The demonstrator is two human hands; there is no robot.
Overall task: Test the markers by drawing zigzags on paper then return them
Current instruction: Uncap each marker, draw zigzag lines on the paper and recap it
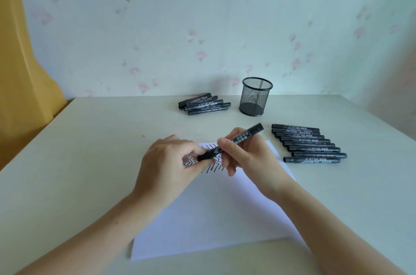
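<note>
Both hands hold one black marker [231,142], the left hand [171,162] pinching its cap, the right hand [245,153] gripping the light, stiff, probably smooth barrel.

Your left hand [171,162] and right hand [245,155] are bare: no gloves, no rings, no watch or band at either wrist. Both forearms are uncovered all the way to the bottom edge of the view, so no sleeve or cuff shows anywhere. Fingernails are short and look unpainted. There's one small dark speck on your left forearm partway up from the wrist. Nothing else of you is in view.
</note>
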